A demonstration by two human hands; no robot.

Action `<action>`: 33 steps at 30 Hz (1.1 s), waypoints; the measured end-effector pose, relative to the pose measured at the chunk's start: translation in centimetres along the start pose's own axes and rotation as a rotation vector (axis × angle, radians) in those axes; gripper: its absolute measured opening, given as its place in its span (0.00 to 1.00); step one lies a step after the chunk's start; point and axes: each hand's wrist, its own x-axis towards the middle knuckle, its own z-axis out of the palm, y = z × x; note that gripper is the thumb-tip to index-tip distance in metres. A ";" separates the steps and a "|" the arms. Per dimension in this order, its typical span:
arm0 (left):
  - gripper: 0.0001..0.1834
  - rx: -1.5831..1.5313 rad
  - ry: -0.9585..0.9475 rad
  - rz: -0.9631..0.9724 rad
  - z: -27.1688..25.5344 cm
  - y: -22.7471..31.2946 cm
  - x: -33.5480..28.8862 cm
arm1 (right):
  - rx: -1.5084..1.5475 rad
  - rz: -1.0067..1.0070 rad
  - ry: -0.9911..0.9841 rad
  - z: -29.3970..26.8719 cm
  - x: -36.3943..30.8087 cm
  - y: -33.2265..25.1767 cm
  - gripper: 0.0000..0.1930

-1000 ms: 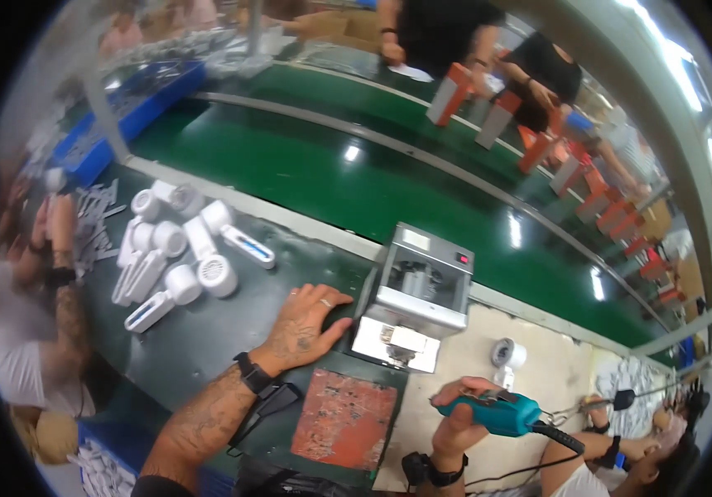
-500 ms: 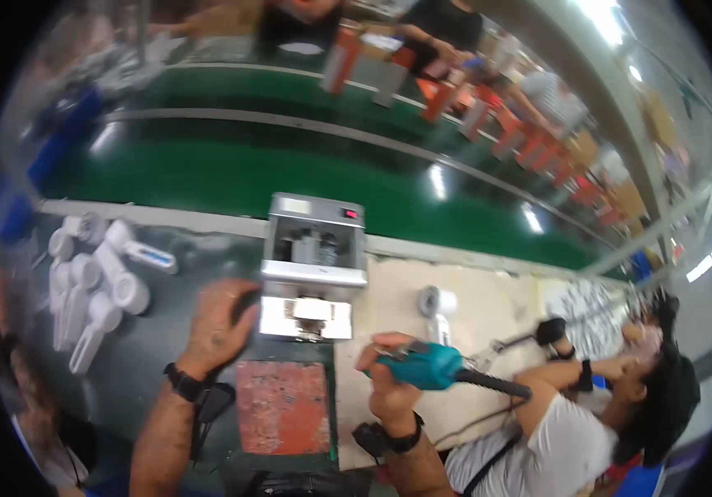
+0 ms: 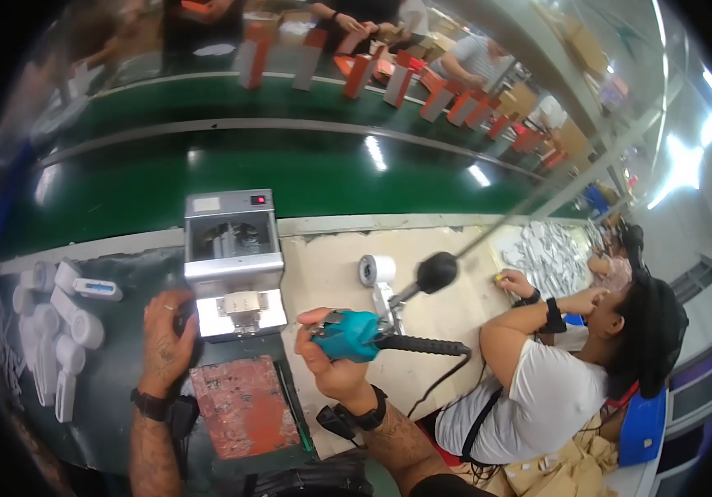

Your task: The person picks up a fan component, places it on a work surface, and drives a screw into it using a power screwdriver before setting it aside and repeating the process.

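Observation:
My right hand (image 3: pixel 335 364) is wrapped round a teal electric screwdriver (image 3: pixel 349 335) with a black cord. The tool is held sideways, right of a silver screw feeder (image 3: pixel 234 267) with a lit red switch. My left hand (image 3: pixel 167 338) rests beside the feeder's left side, thumb apart from the fingers, nothing visible in it. One white round-headed device with a handle (image 3: pixel 379 270) lies on the pale board beyond the screwdriver. Several more such white devices (image 3: pixel 66 315) lie grouped on the dark green bench to the left.
A worn red mat (image 3: pixel 240 406) lies between my forearms, with a thin green stick (image 3: pixel 296 410) along it. A black weight (image 3: pixel 437 273) hangs on the tool's line. A co-worker (image 3: pixel 521 398) sits at right near white parts (image 3: pixel 541 255). Beyond runs a green conveyor (image 3: pixel 290 170).
The view has swung right, so the bench things appear further left. My right hand keeps hold of the electric screwdriver; my left hand is still by the feeder. The co-worker shows more fully.

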 end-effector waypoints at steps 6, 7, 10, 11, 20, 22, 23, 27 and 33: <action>0.14 0.044 -0.024 -0.028 -0.1 -0.1 -0.1 | -0.015 -0.024 -0.010 0.1 0.1 0.3 0.20; 0.14 0.043 -0.028 -0.023 -0.1 -0.1 0.0 | -0.008 -0.016 0.000 0.0 0.1 0.2 0.20; 0.14 0.004 -0.047 -0.085 0.3 -0.3 -0.3 | -0.019 -0.020 0.015 0.1 0.1 0.1 0.19; 0.15 0.018 -0.041 -0.062 0.3 -0.5 -0.3 | -0.037 -0.034 0.015 0.2 0.2 0.2 0.19; 0.15 0.013 -0.012 -0.065 0.4 -0.8 -0.5 | -0.009 0.005 0.077 -0.4 0.4 0.4 0.20; 0.15 0.018 -0.064 -0.101 0.2 -0.4 -0.3 | -0.036 -0.007 0.083 -0.4 0.5 0.3 0.20; 0.15 0.016 -0.065 -0.105 0.2 -0.4 -0.2 | -0.021 -0.009 0.085 -0.4 0.4 0.5 0.19; 0.15 0.004 -0.082 -0.110 0.1 -0.5 -0.2 | -0.074 -0.021 0.020 -0.6 0.4 0.7 0.20; 0.15 0.020 -0.066 -0.090 0.0 -0.5 -0.2 | -0.069 -0.038 0.021 -0.7 0.4 0.7 0.21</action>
